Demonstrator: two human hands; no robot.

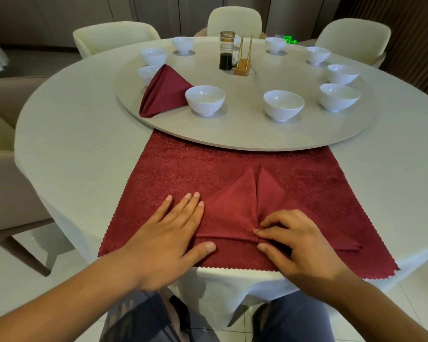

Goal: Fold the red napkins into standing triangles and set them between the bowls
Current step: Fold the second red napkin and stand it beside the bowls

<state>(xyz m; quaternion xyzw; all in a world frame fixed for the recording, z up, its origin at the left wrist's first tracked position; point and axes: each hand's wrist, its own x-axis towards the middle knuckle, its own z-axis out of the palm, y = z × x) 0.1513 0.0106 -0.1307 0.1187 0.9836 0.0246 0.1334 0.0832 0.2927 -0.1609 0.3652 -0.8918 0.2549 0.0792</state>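
Near edge of the table [59, 134], on a spread red cloth [307, 183] with zigzag-cut edges: half-folded napkin [230, 213], dark red with a faint woven pattern, lying flat. Two upper flaps turned in to a central seam, forming a point aimed at the turntable [245, 137]; left flap lighter in tone than the right; a narrow band folded along the lower edge, its right tip protruding past the right hand [299, 243]. Left hand [168, 240] laid flat, fingers straight, pressing the napkin's left corner against the cloth, thumb stretched along the lower band. Right hand with fingers curled, fingertips pinching the fabric at the junction of seam and lower band. On the left part of the turntable: standing napkin [163, 92], same red, finished as an upright pleated triangle, set between two white bowls [205, 99], just beside the nearer one. Further bowls ringed along the turntable's rim; near its centre a bottle [225, 51] of dark liquid beside a wooden holder [242, 66]. Cream chairs [234, 21] round the far edge of the table.
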